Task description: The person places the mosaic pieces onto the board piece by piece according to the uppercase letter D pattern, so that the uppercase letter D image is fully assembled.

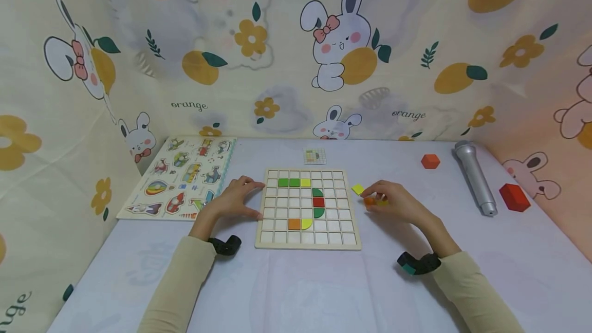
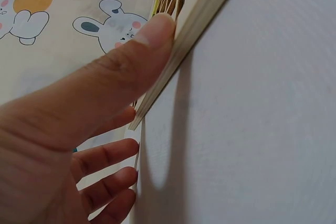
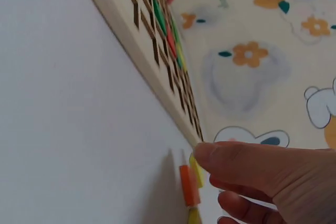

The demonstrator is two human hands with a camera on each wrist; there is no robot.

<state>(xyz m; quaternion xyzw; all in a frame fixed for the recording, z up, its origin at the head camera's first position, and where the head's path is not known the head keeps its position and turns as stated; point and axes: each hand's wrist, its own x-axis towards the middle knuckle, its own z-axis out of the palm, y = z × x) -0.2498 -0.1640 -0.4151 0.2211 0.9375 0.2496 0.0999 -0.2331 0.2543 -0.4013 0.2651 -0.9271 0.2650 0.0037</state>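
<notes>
A wooden grid board [image 1: 307,246] lies in front of me. In its cells are two green squares [image 1: 289,182], a yellow square [image 1: 305,183], a red square [image 1: 318,202] between two green rounded pieces [image 1: 318,213], an orange square [image 1: 294,224] and a yellow rounded piece [image 1: 306,224]. My left hand [image 1: 233,200] touches the board's left edge with thumb and forefinger spread apart. Right of the board, my right hand [image 1: 393,203] hovers over loose pieces, its thumb and forefinger apart around an orange piece [image 3: 186,184]. A loose yellow square [image 1: 357,189] lies by the forefinger tip.
Behind the board lies a small card [image 1: 315,156] with a coloured grid pattern. A picture puzzle board [image 1: 185,179] is at the back left. Toward the right are a silver microphone-shaped object [image 1: 475,179], a small red block [image 1: 430,161] and a larger red block [image 1: 515,198]. Printed cloth walls surround the table.
</notes>
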